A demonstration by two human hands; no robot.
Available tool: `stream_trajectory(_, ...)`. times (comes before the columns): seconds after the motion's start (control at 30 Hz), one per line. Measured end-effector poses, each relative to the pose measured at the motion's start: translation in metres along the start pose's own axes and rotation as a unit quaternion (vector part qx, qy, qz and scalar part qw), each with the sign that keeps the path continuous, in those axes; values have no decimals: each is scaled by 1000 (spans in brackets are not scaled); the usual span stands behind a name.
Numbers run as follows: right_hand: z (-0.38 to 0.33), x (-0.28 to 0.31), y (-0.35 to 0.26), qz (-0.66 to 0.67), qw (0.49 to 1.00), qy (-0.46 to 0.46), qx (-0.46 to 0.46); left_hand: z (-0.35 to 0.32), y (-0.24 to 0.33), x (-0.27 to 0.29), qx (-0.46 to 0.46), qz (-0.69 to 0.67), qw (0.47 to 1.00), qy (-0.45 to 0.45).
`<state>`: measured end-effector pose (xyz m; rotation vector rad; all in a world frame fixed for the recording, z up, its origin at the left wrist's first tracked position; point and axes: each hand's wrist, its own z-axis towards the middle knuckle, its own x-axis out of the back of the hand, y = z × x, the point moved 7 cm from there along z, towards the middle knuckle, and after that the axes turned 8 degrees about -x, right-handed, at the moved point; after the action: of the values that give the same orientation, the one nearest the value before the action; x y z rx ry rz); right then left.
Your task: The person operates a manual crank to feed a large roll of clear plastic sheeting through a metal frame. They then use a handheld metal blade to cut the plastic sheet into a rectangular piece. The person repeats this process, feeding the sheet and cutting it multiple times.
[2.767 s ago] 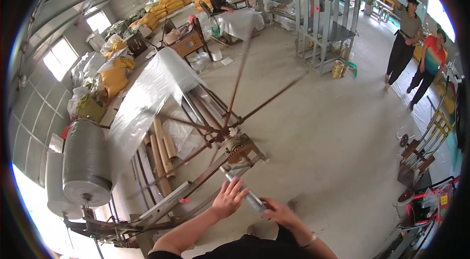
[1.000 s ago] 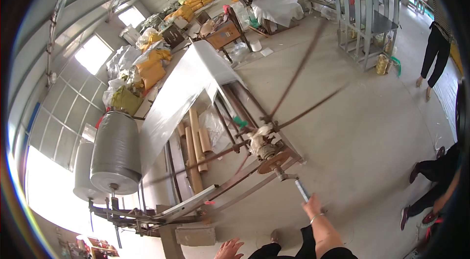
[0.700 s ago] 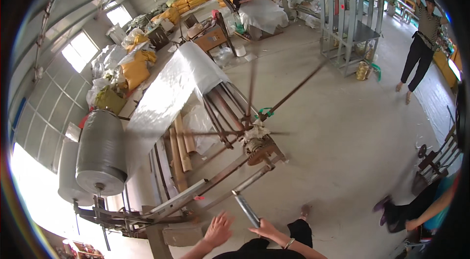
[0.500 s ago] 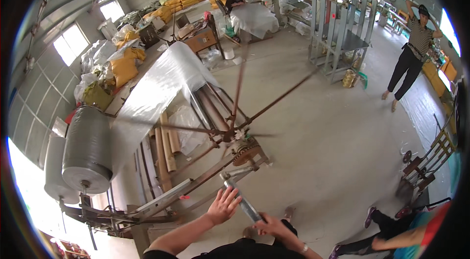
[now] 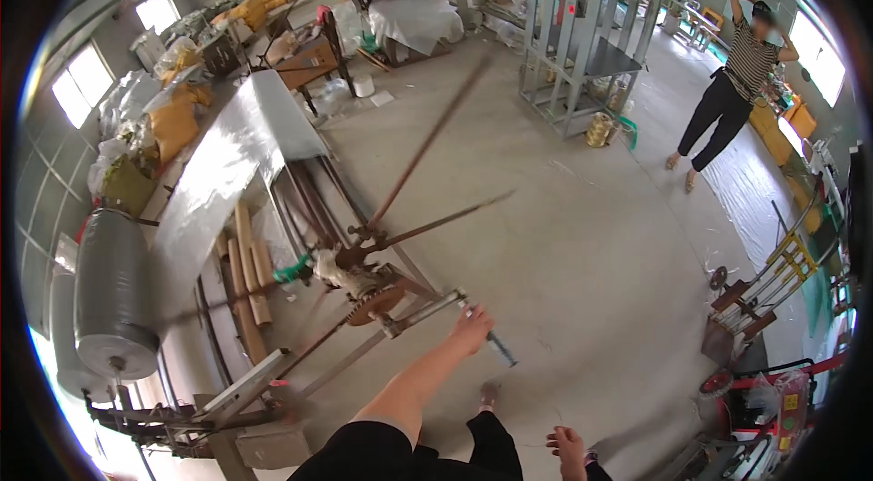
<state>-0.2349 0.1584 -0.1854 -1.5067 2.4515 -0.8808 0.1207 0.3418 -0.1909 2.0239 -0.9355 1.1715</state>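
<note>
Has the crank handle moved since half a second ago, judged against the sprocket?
Yes. The crank handle now sticks out right of the orange sprocket, with the left hand on it; earlier it hung below the sprocket.

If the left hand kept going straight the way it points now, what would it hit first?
The left hand already grips the grey metal crank handle. Beyond it, up and right, only bare concrete floor shows; depth is unclear.

Left hand [image 5: 473,328] now grips crank handle [image 5: 491,345]; right hand [image 5: 568,449] dropped low.
</note>
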Motion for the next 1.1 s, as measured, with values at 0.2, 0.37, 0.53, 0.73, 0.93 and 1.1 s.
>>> stream_trajectory(0.2, -15, -52, -30, -375, 894, -23, 243, -100, 18, -161, 49, -21, 996, -78)
stream_trajectory(0.37, -47, -129, -56, -407, 845, -69, 341, -250, 11, -157, 50, -28, 990, -133)
stream_trajectory(0.53, -134, -252, -106, -309, 832, -206, 412, -355, 42, -21, 15, -52, 993, 105)
stream_trajectory(0.73, -229, -323, -183, -253, 727, -211, 602, -330, 62, 101, -32, -57, 952, 298)
stream_trajectory(0.93, -172, -273, -267, -425, 686, 55, 589, -321, 64, 80, -74, -67, 959, 266)
stream_trajectory(1.1, -31, -234, -297, -446, 769, 83, 450, -341, 25, -20, 109, -186, 960, 179)
